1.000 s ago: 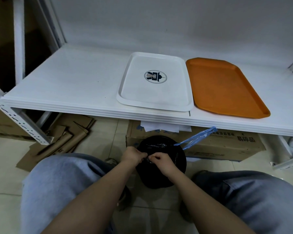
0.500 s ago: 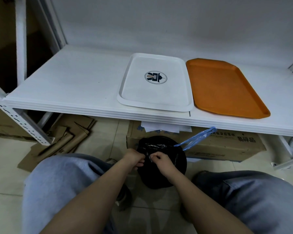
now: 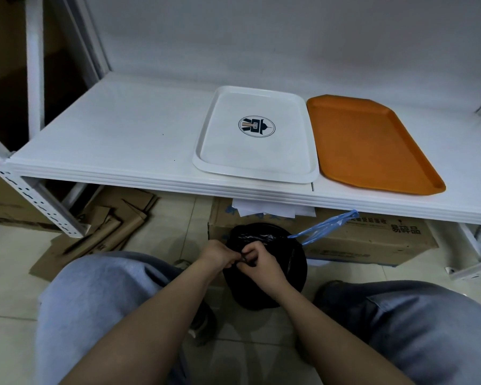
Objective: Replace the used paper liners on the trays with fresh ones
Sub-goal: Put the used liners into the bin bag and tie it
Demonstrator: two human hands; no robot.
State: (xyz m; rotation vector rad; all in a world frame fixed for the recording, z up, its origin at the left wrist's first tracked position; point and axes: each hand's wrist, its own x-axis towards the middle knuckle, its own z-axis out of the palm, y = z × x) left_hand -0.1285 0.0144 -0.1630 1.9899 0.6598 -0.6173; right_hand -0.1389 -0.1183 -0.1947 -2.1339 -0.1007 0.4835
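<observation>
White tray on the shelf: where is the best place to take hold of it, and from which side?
Probably the near short rim of the white tray, approached from the front. That edge juts slightly past the shelf lip, so fingers could slip under it. The orange tray lies close along its right side; the left long rim is free.

The fingertips of the left hand (image 3: 218, 255) and right hand (image 3: 257, 262) curl into the gathered black plastic of the bin bag (image 3: 264, 273), so what exactly they pinch cannot be told. The hands cover the bag's near rim, and its inside is too dark to read. The white paper sheets (image 3: 270, 211) lie mostly hidden under the shelf (image 3: 117, 140); only their front edges show. The print on the cardboard box (image 3: 372, 240) is too blurred to read. The tray emblem (image 3: 256, 127) is too small to make out. The shelf runs off the right edge.
</observation>
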